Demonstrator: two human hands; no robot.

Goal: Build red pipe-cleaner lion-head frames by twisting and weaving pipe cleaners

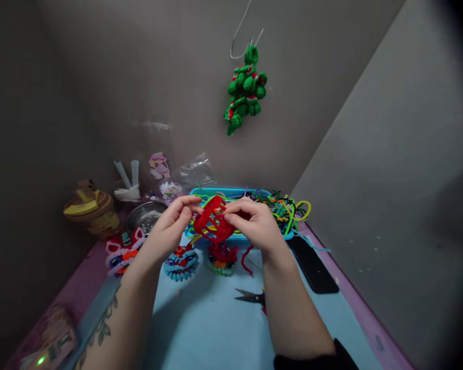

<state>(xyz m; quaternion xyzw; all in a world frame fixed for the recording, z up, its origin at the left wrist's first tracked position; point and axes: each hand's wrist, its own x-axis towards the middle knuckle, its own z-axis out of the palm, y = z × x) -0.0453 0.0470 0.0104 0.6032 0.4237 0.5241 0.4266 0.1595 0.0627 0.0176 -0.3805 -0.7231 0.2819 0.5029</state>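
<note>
Between my hands is a red openwork piece [212, 226] bent from fuzzy pipe cleaner, with gaps through its side. My left hand [172, 226] pinches its left edge between thumb and fingertips. My right hand [252, 223] is closed on its right edge, thumb against the forefinger. Below on the blue mat [208, 329] stand a light-blue pipe-cleaner figure [181, 264] and a red and green figure [221, 259]. A loose red pipe cleaner [247, 260] lies beside them. Scissors [250, 296] rest by my right forearm, which hides their handles.
Behind my hands sits a blue tray [235, 192] of many-coloured pipe cleaners. A black phone [314, 267] lies at right. At left are a larger lion-like figure [121, 254], a metal bowl [144, 216] and a brown tub [96, 213]. A green crocheted bunch [247, 90] hangs above.
</note>
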